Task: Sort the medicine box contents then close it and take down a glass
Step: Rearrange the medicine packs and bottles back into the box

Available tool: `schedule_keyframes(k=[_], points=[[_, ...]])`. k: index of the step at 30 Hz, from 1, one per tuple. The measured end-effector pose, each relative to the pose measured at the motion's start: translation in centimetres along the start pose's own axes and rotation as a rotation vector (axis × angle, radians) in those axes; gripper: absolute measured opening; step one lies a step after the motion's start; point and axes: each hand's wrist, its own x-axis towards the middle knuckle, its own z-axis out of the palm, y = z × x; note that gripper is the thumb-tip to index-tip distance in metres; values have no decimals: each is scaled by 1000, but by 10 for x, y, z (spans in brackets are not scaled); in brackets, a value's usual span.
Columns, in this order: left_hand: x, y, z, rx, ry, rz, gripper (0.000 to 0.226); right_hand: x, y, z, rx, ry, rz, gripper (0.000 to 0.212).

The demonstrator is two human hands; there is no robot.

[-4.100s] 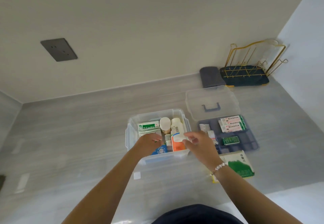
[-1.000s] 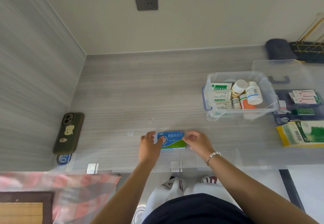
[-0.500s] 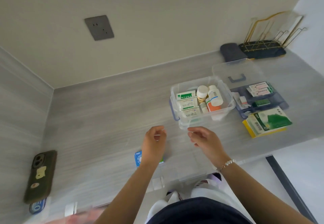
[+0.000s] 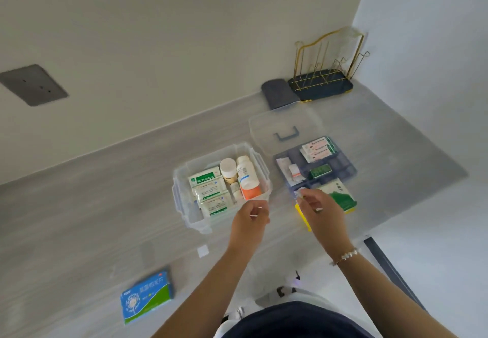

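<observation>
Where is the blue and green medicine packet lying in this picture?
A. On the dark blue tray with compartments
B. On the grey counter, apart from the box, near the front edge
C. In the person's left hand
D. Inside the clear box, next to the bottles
B: the blue and green packet lies flat on the grey counter, well away from the clear box, and no hand touches it.

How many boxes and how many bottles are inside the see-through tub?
In the clear tub:
green-and-white boxes: 3
bottles: 4
Total: 7
</observation>
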Motion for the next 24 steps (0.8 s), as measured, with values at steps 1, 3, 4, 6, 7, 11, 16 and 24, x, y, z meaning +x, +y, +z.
schedule_keyframes(k=[1, 3, 4, 6, 7, 11, 16, 24], points=[[5, 3, 14, -6, -15, -24, 14, 10, 8, -9, -29, 18, 14, 22], [14, 8, 37, -5, -35, -68, 15, 27, 21, -24, -100, 35, 11, 23], [20, 11, 49, -3, -41, -88, 13, 37, 29, -32, -137, 33, 11, 24], [28, 13, 68, 22, -49, -128, 7, 52, 42, -44, -210, 15, 33, 28], [32, 13, 76, 44, -52, -151, 13, 58, 48, -48, -243, 13, 45, 29], [39, 14, 98, 55, -54, -262, 43, 74, 65, -54, -345, -16, 68, 40], [40, 17, 114, 52, -62, -256, 34, 85, 71, -56, -311, -152, 145, 50], [40, 23, 127, 12, -26, -227, 24, 93, 71, -55, -304, -217, 158, 51]])
